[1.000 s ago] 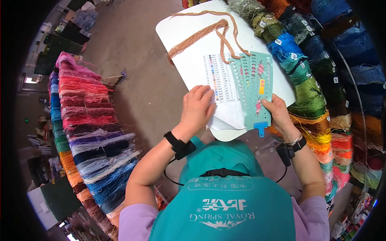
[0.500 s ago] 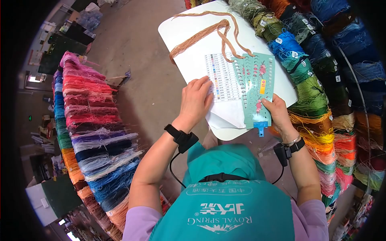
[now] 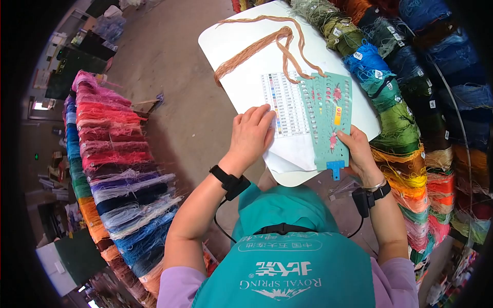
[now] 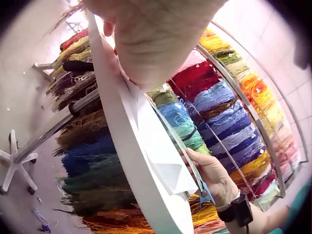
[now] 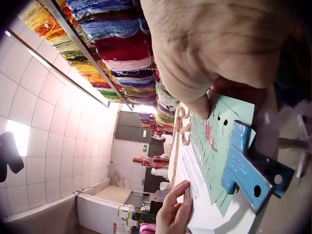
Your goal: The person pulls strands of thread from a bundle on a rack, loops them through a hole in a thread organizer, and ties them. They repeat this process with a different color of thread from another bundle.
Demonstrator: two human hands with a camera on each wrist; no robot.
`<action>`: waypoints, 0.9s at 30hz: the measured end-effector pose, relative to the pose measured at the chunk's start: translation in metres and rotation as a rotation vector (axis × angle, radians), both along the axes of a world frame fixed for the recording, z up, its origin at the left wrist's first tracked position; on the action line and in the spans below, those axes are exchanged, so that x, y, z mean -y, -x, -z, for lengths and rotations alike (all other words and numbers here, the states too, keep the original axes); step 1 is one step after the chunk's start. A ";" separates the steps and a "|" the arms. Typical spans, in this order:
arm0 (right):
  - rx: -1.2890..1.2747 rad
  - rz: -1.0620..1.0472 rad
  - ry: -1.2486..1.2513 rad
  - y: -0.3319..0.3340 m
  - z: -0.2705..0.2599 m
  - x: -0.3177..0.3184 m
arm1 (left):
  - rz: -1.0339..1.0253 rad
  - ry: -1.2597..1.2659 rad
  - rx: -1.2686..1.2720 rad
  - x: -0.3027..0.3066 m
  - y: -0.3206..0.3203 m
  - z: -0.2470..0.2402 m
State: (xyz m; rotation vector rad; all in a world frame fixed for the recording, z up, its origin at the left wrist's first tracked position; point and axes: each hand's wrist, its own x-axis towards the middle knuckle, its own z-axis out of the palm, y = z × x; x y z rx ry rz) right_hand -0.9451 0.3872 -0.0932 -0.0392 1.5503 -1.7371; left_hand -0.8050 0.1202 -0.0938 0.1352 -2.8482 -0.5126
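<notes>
A white board (image 3: 241, 49) lies across the person's lap. On it are a printed colour chart (image 3: 285, 102) on white paper and a stack of teal punched thread cards (image 3: 326, 115) with a blue clip (image 3: 335, 167) at the near end. A peach thread skein (image 3: 259, 45) lies across the far part of the board. My left hand (image 3: 251, 134) rests with its fingers on the chart's near left corner. My right hand (image 3: 357, 151) pinches the cards' near right edge, thumb on top. In the right wrist view the teal cards (image 5: 219, 126), the blue clip (image 5: 243, 168) and my left hand (image 5: 175, 214) show.
Racks of coloured thread skeins stand on both sides, one on the left (image 3: 113, 149) and one close on the right (image 3: 405, 118). Bare concrete floor (image 3: 174, 77) lies between them. A white chair base (image 4: 14, 165) stands on the floor below the board.
The teal cards, fanned out a second ago, have closed into a tighter stack and shifted slightly right. My left hand has edged a little farther onto the chart.
</notes>
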 end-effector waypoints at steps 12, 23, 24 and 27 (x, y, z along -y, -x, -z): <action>0.053 0.028 0.035 0.006 -0.009 0.000 | 0.038 0.035 -0.007 0.015 -0.002 0.002; 0.165 0.067 0.137 0.018 -0.021 0.002 | 0.040 0.021 -0.027 0.018 -0.003 0.002; 0.172 0.071 0.145 0.018 -0.021 0.003 | 0.040 0.021 -0.025 0.018 -0.003 0.002; 0.178 0.074 0.161 0.019 -0.020 0.004 | 0.042 0.025 -0.016 0.018 -0.002 0.001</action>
